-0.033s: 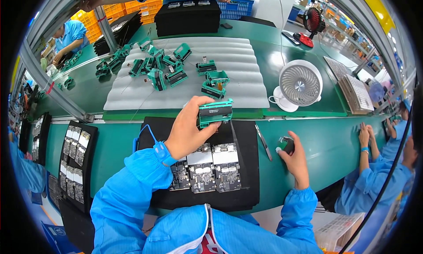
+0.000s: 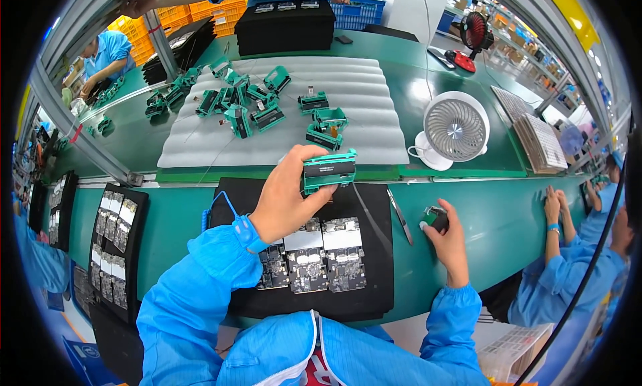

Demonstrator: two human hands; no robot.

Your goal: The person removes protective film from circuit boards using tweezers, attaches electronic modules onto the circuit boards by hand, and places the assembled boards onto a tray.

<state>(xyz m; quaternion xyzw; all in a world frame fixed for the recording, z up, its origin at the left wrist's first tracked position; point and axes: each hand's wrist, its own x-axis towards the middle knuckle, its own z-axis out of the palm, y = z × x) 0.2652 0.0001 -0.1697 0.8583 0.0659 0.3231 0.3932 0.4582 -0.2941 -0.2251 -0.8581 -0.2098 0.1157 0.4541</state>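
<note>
A green bench (image 2: 167,225) carries a black mat (image 2: 374,212), a tray (image 2: 114,225), tweezers (image 2: 400,216), and beyond, a grey pad (image 2: 348,118) and fan (image 2: 455,128).

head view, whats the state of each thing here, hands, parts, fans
left hand: raised, gripping the green module
green module: held above the black mat
right hand: resting on the bench, closed on a small dark tool
small dark tool: held
circuit boards: lying flat on black mat
white fan: upright; spinning or not, cannot tell
loose green modules: scattered on grey pad
</note>
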